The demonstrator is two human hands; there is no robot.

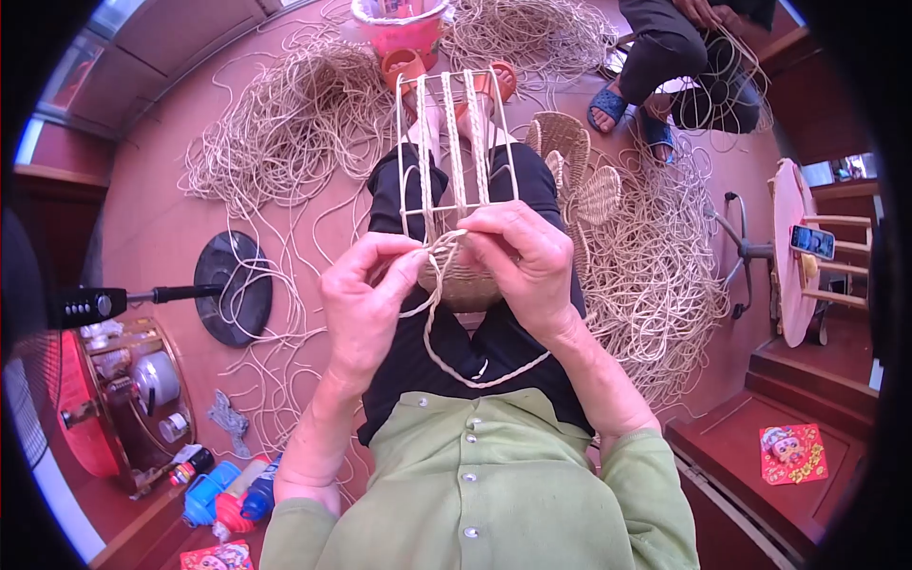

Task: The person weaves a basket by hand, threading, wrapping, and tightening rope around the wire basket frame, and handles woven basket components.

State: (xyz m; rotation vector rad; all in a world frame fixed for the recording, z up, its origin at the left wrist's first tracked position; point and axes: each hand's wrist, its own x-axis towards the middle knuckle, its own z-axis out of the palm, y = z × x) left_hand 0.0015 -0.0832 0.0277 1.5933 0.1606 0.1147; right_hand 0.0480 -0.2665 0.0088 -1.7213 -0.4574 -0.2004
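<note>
A pale rectangular frame [460, 207] with several twisted cords running along it rests over my legs, its far end near my feet. At its near end, my left hand [372, 285] pinches a looped twisted cord [442, 249] between thumb and fingertips. My right hand [521, 261] is closed at the same loop, close to the frame's near bar. A length of the cord hangs down in a curve over my lap and passes beneath my right wrist. Below the frame, partly hidden by my hands, is a woven piece [465, 290].
Cord heaps [655, 294] cover the floor on the right and far left. Woven pieces [598, 195] lie beside my legs. Another person [665, 57] sits at the upper right with cord. A fan base [234, 288] stands left; a pink bucket [404, 33] is beyond my feet.
</note>
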